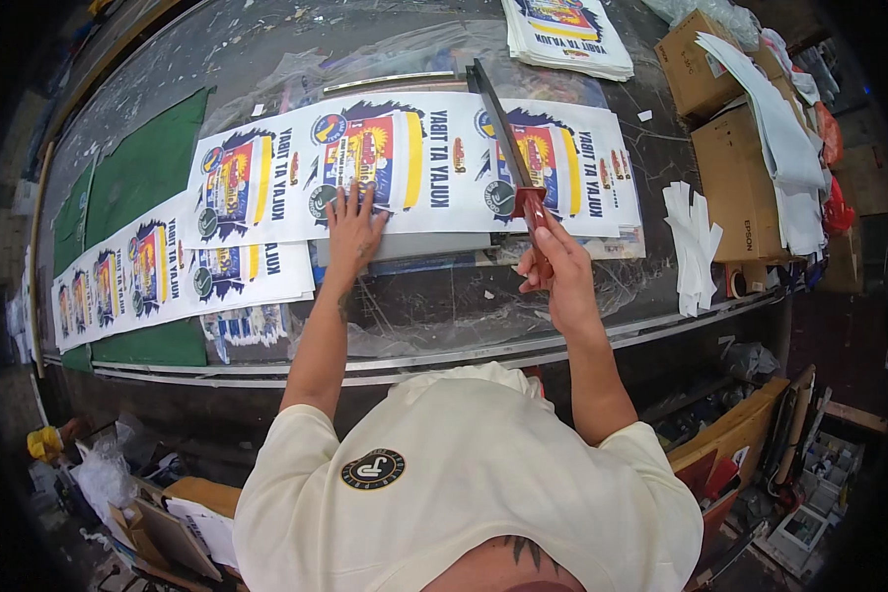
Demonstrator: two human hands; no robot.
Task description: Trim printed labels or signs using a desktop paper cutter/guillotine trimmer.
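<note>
A long printed white sheet [438,189] with repeated colourful designs lies across a guillotine paper cutter [414,244]. My left hand [357,233] rests flat on the sheet, fingers spread, left of the cutter's blade. My right hand [559,270] grips the red handle [536,222] of the blade arm [499,122], which is above the sheet and reaches to the cutter's far edge. The sheet's left part runs down over the table's left side, partly over another printed sheet [292,277]. Where the blade's edge meets the sheet is hard to tell.
A stack of printed sheets [570,44] lies at the far right. White paper strips [688,248] sit near the right edge, beside cardboard boxes [736,185] topped with white sheets. Green cloth or mat [144,159] covers the left. A metal strip [503,362] edges the table before me.
</note>
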